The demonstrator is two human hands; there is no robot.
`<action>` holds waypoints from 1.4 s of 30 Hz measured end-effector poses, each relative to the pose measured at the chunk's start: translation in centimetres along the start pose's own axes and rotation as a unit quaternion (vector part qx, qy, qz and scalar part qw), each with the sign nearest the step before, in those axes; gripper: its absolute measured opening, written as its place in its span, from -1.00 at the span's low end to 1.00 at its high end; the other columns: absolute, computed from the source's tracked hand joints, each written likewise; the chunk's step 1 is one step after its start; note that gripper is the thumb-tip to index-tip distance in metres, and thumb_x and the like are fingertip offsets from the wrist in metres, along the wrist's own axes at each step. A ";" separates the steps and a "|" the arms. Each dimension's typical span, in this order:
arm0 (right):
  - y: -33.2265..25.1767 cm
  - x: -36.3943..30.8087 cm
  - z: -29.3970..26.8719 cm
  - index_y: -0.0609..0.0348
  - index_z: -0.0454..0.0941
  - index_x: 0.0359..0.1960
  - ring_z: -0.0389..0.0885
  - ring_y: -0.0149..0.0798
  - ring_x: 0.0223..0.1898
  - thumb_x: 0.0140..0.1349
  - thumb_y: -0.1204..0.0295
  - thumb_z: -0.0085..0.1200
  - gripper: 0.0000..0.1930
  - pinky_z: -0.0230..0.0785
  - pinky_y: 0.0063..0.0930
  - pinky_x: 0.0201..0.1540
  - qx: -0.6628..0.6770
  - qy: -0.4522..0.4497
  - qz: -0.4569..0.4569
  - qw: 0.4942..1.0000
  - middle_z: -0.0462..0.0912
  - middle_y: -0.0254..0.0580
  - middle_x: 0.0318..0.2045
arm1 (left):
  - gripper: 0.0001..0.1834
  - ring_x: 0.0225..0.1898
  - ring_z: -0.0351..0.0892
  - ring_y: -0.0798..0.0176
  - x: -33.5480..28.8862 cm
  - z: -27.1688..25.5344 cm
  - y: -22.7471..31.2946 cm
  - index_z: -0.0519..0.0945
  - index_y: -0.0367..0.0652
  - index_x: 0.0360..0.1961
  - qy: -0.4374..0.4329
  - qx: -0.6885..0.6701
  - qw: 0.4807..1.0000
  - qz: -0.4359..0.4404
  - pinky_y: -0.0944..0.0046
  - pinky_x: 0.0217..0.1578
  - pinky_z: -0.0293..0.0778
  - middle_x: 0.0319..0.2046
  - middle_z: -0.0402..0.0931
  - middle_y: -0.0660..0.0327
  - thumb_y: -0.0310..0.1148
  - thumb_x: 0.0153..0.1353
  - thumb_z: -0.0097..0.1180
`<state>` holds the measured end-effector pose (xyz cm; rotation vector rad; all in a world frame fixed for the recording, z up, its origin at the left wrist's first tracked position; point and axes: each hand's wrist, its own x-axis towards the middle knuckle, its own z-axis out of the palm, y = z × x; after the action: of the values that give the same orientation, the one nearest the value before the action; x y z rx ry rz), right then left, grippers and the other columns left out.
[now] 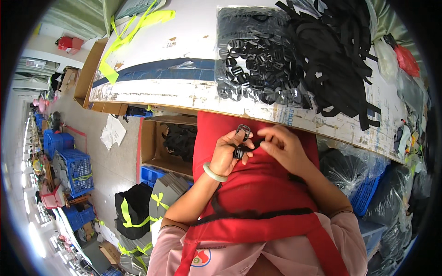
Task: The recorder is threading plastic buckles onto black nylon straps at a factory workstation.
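Black buckles sit above your red apron, held in your left hand. At its three o'clock, your right hand curls beside a black strap; I cannot tell whether it grips. Ahead at twelve, past a narrow gap, runs the edge of the surface; beyond lie bagged buckles, with piled straps at one.

Looks like a scuffed white table, crossed by a blue band; carries a clear bag of black buckles, heaped black straps and, far left, a yellow strap.
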<state>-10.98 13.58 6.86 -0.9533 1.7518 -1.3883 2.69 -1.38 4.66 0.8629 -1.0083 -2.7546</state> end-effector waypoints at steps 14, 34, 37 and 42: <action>-3.0 1.1 3.6 0.23 0.59 -0.20 0.54 -0.49 -0.43 0.12 0.61 0.16 -0.81 0.34 -0.61 -0.47 -0.033 -0.080 -0.041 0.995 0.55 -0.23 -0.33 | -0.86 -0.59 0.46 0.43 -0.3 -1.4 -2.3 0.54 -0.24 -0.22 -0.035 0.027 0.997 0.056 0.47 -0.67 0.39 -0.52 0.52 0.25 -0.46 0.31 -0.06; 0.8 1.1 2.4 0.22 0.52 -0.28 0.26 -0.63 -0.75 0.32 0.34 0.04 -0.82 0.06 -0.72 -0.74 0.271 -0.058 0.254 0.927 0.48 -0.39 -0.59 | -0.76 -0.57 0.44 0.47 -0.4 -3.0 -1.7 0.59 -0.28 -0.07 -0.005 0.029 0.998 0.063 0.50 -0.67 0.35 -0.43 0.58 0.22 -0.38 0.33 0.05; 0.7 0.8 2.6 0.22 0.52 -0.28 0.25 -0.62 -0.77 0.31 0.34 0.05 -0.82 0.05 -0.71 -0.76 0.305 -0.048 0.273 0.911 0.49 -0.38 -0.58 | -0.76 -0.59 0.43 0.49 -0.4 -2.2 -1.8 0.59 -0.28 -0.06 0.040 0.110 0.988 0.103 0.52 -0.67 0.33 -0.42 0.58 0.22 -0.41 0.32 0.05; 0.7 0.6 3.1 0.21 0.52 -0.29 0.26 -0.60 -0.78 0.30 0.34 0.06 -0.82 0.05 -0.70 -0.78 0.317 -0.010 0.266 0.910 0.51 -0.39 -0.59 | -0.78 -0.60 0.41 0.51 -0.3 -1.9 -2.3 0.61 -0.27 -0.07 0.065 0.121 0.984 0.116 0.53 -0.69 0.31 -0.44 0.58 0.24 -0.44 0.30 0.07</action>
<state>-8.70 11.74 5.54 -0.1171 1.2594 -1.4143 4.27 -0.62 2.21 0.8795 -1.3434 -2.3853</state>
